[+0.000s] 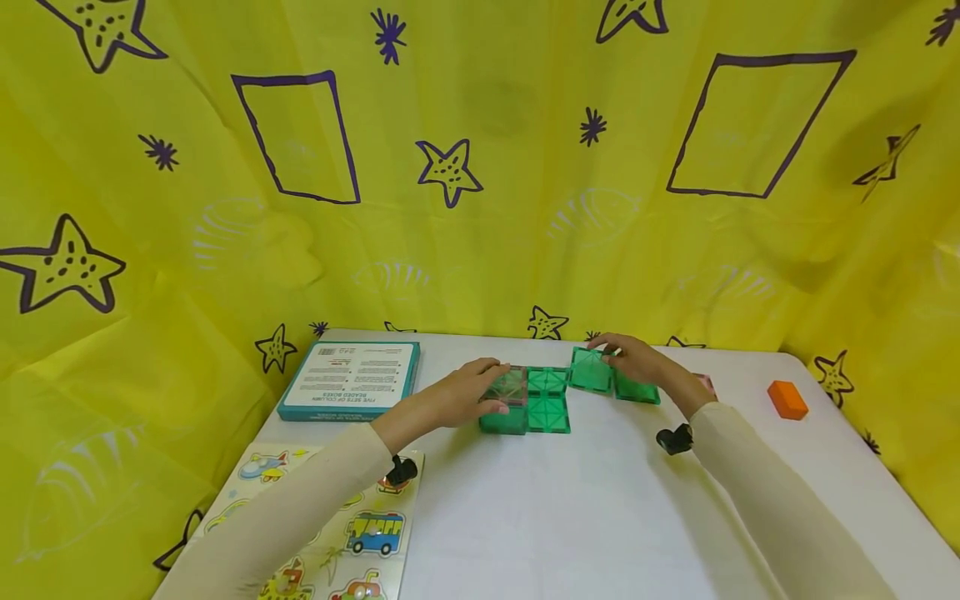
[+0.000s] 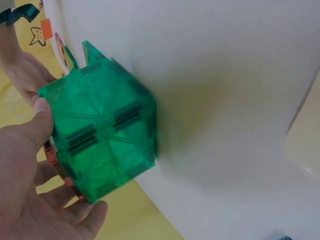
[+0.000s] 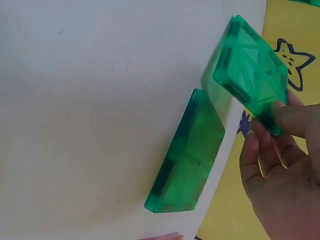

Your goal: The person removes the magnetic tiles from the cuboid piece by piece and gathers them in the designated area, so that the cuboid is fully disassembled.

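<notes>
Nearby, puzzle board (image 1: 393,563): lies on the table (image 1: 540,508), nearer than the tile structure (image 1: 548,414) and to its left; a blue bus (image 1: 375,533) is among its pictures.
Pale sleeves (image 1: 780,500): one on either side of the tile structure, each with a black wrist device (image 1: 402,471) by the cuff.
Tile structure: see-through green squares joined into a boxy form, a red-rimmed square at its left; it sits between the two hands.
Left hand (image 1: 465,396): at the left side of the tile structure, holding it, the thumb on its red-rimmed edge and the other fingers bent behind.
Orange block (image 1: 787,400): well to the right of the tile structure, on the table.
Second green tile (image 3: 187,155): on the table, right of the tile structure.
Pink piece (image 1: 707,382): farther right of the tile structure, partly hidden by the right forearm; its shape cannot be told.
Teal-edged box (image 1: 348,375): left of the tile structure, its print upside down.
Held green tile (image 3: 252,70): tilted, just right of the tile structure; whether the two touch cannot be told.
Right hand (image 3: 285,170): right of the tile structure, fingers narrow, pinching the held green tile by one edge.
Yellow cloth (image 1: 517,275): behind the tile structure, patterned with purple-outlined starfish and four-sided frames.
</notes>
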`<state>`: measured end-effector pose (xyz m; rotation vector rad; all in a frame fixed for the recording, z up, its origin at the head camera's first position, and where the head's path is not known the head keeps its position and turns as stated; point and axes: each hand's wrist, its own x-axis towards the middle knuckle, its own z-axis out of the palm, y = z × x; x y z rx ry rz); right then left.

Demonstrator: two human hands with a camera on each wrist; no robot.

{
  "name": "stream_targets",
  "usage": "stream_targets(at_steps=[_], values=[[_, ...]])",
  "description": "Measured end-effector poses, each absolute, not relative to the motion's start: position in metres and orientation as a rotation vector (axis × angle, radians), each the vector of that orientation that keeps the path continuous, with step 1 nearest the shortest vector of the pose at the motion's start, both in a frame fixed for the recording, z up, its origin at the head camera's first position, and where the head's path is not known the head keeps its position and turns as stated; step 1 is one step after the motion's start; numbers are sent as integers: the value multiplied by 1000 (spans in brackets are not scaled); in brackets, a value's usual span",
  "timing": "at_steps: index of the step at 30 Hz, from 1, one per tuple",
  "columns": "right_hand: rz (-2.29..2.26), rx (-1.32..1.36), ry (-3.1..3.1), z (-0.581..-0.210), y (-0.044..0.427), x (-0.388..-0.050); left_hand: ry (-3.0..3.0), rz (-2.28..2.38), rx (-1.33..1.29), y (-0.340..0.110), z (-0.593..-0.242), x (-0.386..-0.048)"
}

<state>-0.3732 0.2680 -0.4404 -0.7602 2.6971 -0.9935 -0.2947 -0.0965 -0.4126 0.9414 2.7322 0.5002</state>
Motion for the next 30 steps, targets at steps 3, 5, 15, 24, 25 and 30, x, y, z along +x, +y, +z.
stream_targets(at_steps=[3, 5, 15, 24, 25, 30], values=[[-1009, -750, 2678, -445, 268, -377, 2731, 502, 940, -96, -412, -294], [-1011, -737, 2667, -447, 267, -379, 2729, 508, 944, -96, -412, -294], [-894, -642, 2743, -452, 252, -379, 2737, 503, 965, -97, -413, -295], [-831, -633, 2786, -463, 248, -382, 2743, 494, 971, -97, -414, -295], [-827, -640, 2785, -463, 248, -382, 2744, 494, 971, -97, -415, -295], [-777, -692, 2750, -460, 247, -378, 2740, 498, 985, -98, -414, -295]])
